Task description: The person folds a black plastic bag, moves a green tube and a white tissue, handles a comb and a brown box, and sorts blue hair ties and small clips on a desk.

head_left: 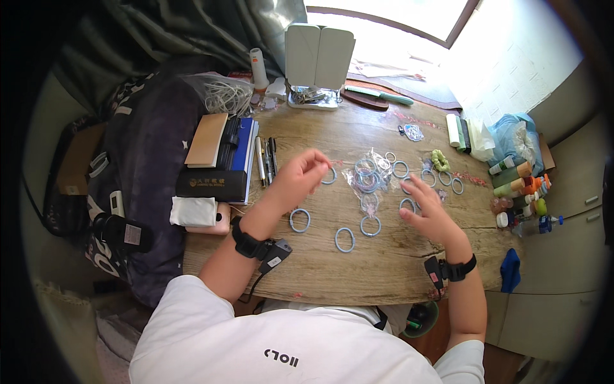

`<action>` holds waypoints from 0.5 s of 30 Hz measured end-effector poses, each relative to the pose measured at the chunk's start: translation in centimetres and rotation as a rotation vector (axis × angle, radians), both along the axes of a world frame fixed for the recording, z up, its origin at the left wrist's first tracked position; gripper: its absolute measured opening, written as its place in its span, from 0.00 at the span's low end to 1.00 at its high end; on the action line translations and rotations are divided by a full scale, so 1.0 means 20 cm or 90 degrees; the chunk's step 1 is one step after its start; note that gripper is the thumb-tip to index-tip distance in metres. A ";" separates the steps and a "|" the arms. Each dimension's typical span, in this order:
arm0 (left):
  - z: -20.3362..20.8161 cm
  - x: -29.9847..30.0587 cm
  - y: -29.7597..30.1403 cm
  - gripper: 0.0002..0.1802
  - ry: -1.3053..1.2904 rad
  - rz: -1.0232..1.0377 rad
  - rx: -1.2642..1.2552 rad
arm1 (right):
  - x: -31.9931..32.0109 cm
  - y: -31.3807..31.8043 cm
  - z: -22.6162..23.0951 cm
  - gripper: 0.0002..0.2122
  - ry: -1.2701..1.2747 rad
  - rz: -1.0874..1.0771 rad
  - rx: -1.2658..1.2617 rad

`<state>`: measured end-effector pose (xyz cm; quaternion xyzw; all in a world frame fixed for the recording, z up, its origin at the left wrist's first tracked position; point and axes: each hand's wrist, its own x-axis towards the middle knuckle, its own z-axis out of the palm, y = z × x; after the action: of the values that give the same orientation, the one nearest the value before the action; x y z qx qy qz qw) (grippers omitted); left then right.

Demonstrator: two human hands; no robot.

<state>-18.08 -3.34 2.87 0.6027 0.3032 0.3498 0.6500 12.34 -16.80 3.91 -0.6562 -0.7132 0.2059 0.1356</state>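
Note:
My left hand (pixel 304 176) is closed, thumb and forefinger pinched at the edge of a light-blue ring (pixel 333 175) that looks like a hair tie. Part of that ring is hidden behind the fingers. Over the right-hand rings, my right hand (pixel 427 212) has its fingers spread and holds nothing; a blue ring (pixel 407 204) shows beside its thumb. Between the hands lies a clear plastic bag (pixel 370 201) with several blue rings in and on it. Separate blue rings lie nearer me, including one at the left (pixel 299 220) and one in the middle (pixel 345 240).
A green scrunchie (pixel 439 160) lies beyond the right-hand rings. Notebooks (pixel 214 157), pens (pixel 264 160) and a tissue pack (pixel 194 211) line the left. A folding mirror (pixel 318 61) and comb (pixel 377 95) stand or lie at the back. Small bottles (pixel 511 185) crowd the right edge.

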 end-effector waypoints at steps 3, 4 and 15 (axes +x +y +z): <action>0.01 -0.11 -0.03 0.14 0.309 -0.100 0.139 | -0.13 -0.01 0.08 0.25 0.151 0.033 -0.060; 0.04 -0.13 -0.05 0.14 0.400 -0.138 0.123 | -0.16 -0.02 0.10 0.24 0.261 0.014 -0.128; -0.05 0.02 -0.18 0.12 0.417 -0.294 0.133 | -0.20 0.08 -0.08 0.21 0.436 -0.164 -0.167</action>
<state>-17.68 -6.96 1.86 0.7970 0.3139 0.0136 0.5158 8.25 -15.13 2.35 -0.6454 -0.5062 0.4836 0.3056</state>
